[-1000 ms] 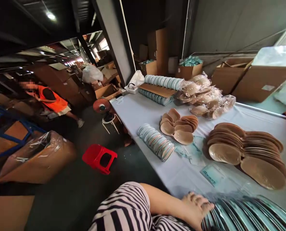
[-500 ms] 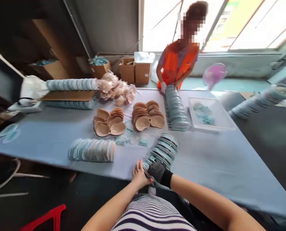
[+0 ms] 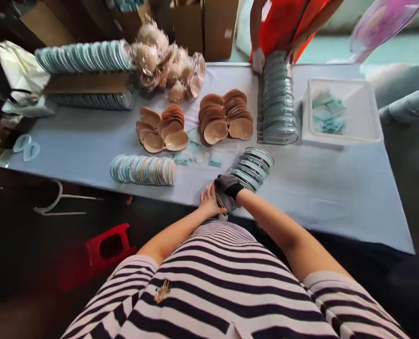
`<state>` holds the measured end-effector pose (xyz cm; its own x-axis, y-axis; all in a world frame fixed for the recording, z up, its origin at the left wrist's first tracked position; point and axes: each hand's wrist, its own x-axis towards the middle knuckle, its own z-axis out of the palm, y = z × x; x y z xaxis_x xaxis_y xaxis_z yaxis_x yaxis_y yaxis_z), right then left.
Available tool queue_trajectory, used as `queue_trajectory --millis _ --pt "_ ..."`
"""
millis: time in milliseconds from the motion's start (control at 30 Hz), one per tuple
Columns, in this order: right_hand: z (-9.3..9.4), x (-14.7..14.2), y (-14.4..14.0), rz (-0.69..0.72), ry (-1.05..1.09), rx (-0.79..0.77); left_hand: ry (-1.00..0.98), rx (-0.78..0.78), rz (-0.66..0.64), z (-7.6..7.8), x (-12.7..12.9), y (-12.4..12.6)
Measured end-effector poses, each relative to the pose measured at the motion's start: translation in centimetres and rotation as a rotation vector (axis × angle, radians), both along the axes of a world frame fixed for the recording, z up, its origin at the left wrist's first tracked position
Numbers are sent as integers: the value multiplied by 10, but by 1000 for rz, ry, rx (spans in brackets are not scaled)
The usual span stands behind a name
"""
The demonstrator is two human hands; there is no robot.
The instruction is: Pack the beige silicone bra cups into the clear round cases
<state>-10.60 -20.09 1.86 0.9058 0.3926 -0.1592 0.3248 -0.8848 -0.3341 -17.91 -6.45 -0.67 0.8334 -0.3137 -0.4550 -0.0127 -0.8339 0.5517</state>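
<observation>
A slanting row of round plastic cases, pale blue with dark edges, lies at the table's near side. At its near end, my bare left hand grips a case from the left, thumb low and fingers along its side. My right hand, in a dark knit glove, reaches over the same end with curled fingers on the cases. My hands partly hide the cases there. Beyond lie two stacks of beige stick-on bra cups, a larger stack and a smaller stack, with small printed sachets beside them.
To the left lies another row of round cases; longer rows lie behind it near bagged cups. Across the table, a co-worker in an orange vest handles a case row. A white tray holds sachets. A red stool stands below left.
The view has tipped downward, showing more of my striped shirt. My right hand has drawn closer to my left at the row's near end. The co-worker's hands remain at the far row.
</observation>
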Motion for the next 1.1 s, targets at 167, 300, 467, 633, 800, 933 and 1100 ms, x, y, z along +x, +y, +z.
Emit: queue_trajectory --millis 167,300,467,633,800,933,1100 --pt "11 30 -83 -298 -101 71 37 -1 -11 2 0 7" --pt "15 32 -146 -580 -145 23 51 -40 -2 6 3 9" --pt "0 22 -159 -647 -152 -92 35 -54 -31 9 -3 14" --pt "-4 22 -164 -695 -158 -84 59 -37 -2 13 -13 14" --pt "2 35 -185 -756 18 79 90 -99 50 9 -7 4" --pt "-5 25 -198 -878 202 128 90 -262 188 3 -7 5" --pt "-19 -28 -189 -929 275 773 566 -679 661 -1 -11 19"
